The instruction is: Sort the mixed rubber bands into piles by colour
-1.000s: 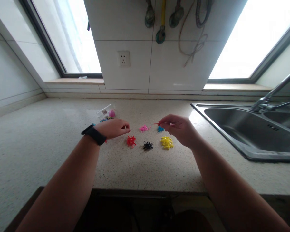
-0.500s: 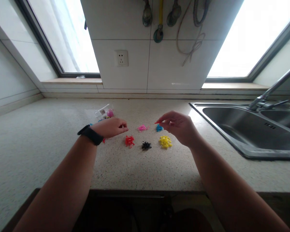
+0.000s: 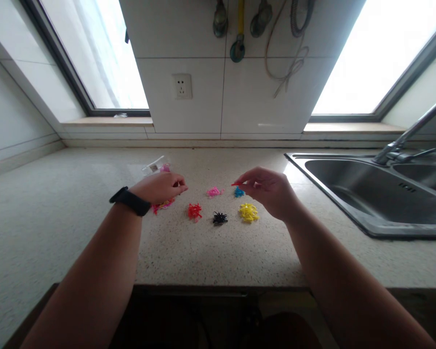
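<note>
**Red piece [image 3: 234,184] pinched in right hand [image 3: 263,189], small colour piles on the desk [image 3: 218,257]**

Near: black pile [image 3: 220,218], with yellow pile [image 3: 248,213] to its right and red pile [image 3: 194,212] to its left. Mixed-colour pile [image 3: 163,205] further left, partly covered by the left hand [image 3: 158,188].

Middle: left hand low over that side, fingertips drawn together; cannot tell whether anything is between them. Pink pile [image 3: 214,192] between the hands. Blue pile [image 3: 239,192] just under the right fingertips, which grip the red piece at one end, its tip pointing left.

Far: clear bag [image 3: 154,167] beyond the left hand.

Judgement: step in hand looks like handling one piece at a time by colour. Next move calls for keeping the pinch while clearing blue and pink, then a light release; the red pile, nearer and to the left, is the colour match.
</note>
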{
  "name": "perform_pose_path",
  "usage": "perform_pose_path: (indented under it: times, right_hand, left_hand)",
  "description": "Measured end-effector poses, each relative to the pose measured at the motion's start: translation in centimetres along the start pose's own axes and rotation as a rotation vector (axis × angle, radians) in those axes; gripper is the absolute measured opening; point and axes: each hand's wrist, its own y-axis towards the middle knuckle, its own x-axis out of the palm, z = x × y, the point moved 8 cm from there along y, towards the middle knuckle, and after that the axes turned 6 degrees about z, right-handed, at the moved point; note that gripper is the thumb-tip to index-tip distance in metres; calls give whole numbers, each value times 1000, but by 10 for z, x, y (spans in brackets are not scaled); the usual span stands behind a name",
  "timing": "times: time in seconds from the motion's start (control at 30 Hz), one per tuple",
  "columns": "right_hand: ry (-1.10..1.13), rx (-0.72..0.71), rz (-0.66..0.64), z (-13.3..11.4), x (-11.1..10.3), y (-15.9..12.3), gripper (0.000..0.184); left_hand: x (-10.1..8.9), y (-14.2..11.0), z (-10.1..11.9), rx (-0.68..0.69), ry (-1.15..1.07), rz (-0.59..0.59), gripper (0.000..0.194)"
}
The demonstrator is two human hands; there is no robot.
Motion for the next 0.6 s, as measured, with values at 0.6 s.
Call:
perform_pose_path:
  times: [0.6]
  right_hand:
    - [-289,-71,-279,12,68,-5,8]
  left_hand:
    - [-12,1,-6,-62,27,155,37]
